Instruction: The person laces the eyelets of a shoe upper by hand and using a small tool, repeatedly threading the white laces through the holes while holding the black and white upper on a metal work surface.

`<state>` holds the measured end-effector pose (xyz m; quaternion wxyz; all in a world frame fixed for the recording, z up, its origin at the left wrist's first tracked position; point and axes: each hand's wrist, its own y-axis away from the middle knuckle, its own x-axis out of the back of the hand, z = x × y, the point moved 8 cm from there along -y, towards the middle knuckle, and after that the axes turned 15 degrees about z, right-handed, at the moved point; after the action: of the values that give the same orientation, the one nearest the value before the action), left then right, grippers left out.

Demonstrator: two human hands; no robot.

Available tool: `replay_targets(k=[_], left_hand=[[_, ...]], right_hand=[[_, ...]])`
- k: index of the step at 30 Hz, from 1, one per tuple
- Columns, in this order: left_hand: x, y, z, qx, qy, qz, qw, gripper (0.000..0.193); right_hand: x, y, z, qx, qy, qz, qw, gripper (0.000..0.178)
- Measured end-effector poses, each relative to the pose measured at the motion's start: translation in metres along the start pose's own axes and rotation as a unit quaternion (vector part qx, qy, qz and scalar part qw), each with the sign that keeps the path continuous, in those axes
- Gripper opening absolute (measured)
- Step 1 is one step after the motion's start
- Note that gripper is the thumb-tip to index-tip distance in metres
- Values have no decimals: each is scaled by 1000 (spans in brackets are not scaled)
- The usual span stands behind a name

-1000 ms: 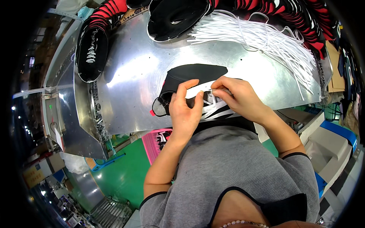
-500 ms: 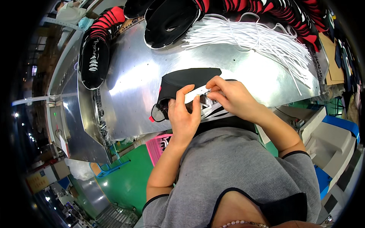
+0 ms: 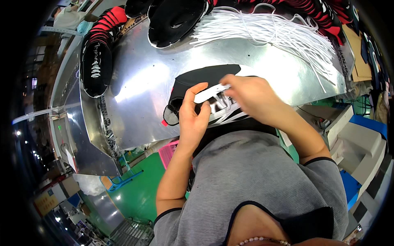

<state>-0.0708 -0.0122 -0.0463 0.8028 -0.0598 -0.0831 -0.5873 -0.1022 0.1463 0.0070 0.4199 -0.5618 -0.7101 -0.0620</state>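
Note:
A black shoe upper (image 3: 207,76) with white laces (image 3: 225,107) lies near the table's front edge. My left hand (image 3: 193,119) is closed around its white strip (image 3: 207,94), thumb below and index finger along the upper edge. At the strip's other end is my right hand (image 3: 256,98), its fingers curled and blurred by motion; what lies between them is hidden. White lace loops hang below the strip, between the two hands. A grey-lined end with a red tab (image 3: 164,122) sticks out left of my left hand.
On the metal table (image 3: 139,82), a bundle of white laces (image 3: 262,30) lies at the back right. Black-and-red shoe uppers (image 3: 96,67) line the left and far edges. A pink basket (image 3: 167,152) sits below the table at left, a beige and blue bin (image 3: 357,143) at right.
My right hand has lifted slightly and is now blurred, its fingers more curled at the strip's end. More white lace shows below the strip. My left hand keeps its hold.

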Motion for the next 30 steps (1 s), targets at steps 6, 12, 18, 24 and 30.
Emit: replay_targets(k=[6, 12, 18, 24, 30], left_hand=[[-6, -13, 3, -14, -32, 22, 999, 29], [-8, -19, 12, 124, 70, -54, 988, 35], [3, -1, 14, 174, 255, -139, 941, 44], [7, -4, 12, 142, 28, -119, 982, 54], [10, 30, 65, -215, -290, -36, 932, 49]], right_hand=[[17, 7, 39, -146, -79, 111, 980, 27], [-1, 15, 55, -76, -40, 165, 982, 29], [1, 10, 55, -100, -98, 108, 984, 31], [-2, 8, 47, -59, -94, 55, 992, 30], [2, 11, 48, -46, -105, 44, 992, 23]])
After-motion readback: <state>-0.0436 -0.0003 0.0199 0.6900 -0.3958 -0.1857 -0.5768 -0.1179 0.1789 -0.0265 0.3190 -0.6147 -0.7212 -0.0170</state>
